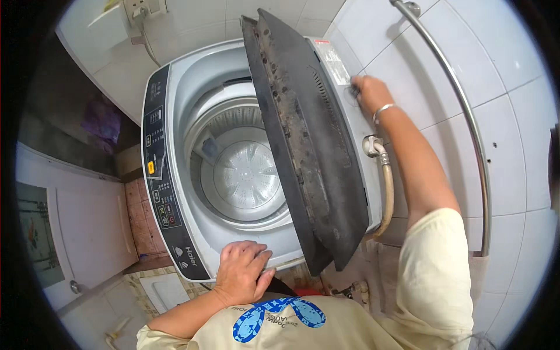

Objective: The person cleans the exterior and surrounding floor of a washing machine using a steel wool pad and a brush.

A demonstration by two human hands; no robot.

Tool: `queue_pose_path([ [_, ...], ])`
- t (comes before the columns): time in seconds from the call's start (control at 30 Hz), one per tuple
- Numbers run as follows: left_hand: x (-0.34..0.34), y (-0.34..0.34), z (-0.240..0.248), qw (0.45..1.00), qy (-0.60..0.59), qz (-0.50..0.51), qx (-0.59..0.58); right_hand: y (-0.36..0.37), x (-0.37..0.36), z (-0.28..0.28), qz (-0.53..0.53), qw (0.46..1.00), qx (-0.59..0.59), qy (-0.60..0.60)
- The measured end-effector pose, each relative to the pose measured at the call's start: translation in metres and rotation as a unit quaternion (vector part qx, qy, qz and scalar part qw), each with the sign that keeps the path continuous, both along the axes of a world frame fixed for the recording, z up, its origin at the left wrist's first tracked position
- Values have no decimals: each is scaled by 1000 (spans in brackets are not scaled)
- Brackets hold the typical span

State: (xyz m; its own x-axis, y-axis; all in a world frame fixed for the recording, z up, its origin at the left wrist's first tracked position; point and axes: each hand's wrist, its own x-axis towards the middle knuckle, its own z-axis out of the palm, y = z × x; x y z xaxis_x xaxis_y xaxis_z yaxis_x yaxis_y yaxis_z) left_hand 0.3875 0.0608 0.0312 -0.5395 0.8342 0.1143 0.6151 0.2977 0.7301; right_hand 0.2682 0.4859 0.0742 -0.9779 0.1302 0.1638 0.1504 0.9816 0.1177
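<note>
A top-loading washing machine with a grey-white body stands before me, its dark folding lid raised. Brown grime marks the lid's fold. Inside, the metal drum shows bare walls and a ribbed bottom. My left hand rests on the near rim of the machine, fingers laid over it and thumb apart, holding nothing. At the far right, my right hand is closed at the machine's back ledge, behind the lid. A small dark thing shows at its fingertips, too little seen to name.
A beige inlet hose joins the back ledge below my right forearm. Along the tiled wall on the right runs a metal grab bar. A plug sits in a socket at the upper left. A white door stands at the left.
</note>
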Motion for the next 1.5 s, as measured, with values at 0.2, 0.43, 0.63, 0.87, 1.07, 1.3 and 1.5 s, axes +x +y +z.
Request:
queue_pose_path([
  [0.2,-16,-12,-13,994,-103,-27,32,-10,46,20,25,965,-35,-260],
  [0.43,-58,27,9,776,-595,1,209,-103,31,45,155,932,-325,-50],
  [0.63,-58,78,22,768,-565,-7,301,-141,-63,26,263,922,-195,205],
  [0.87,-61,82,49,726,-622,-14,293,-98,-58,57,192,943,-256,86],
  [1.07,-69,97,72,734,-615,0,287,-96,121,95,-22,879,-425,214],
  [1.3,-95,172,16,781,-591,139,145,-104,199,79,-123,723,-619,282],
  [1.5,-91,199,11,727,-671,88,117,-106,204,71,-120,665,-663,322],
])
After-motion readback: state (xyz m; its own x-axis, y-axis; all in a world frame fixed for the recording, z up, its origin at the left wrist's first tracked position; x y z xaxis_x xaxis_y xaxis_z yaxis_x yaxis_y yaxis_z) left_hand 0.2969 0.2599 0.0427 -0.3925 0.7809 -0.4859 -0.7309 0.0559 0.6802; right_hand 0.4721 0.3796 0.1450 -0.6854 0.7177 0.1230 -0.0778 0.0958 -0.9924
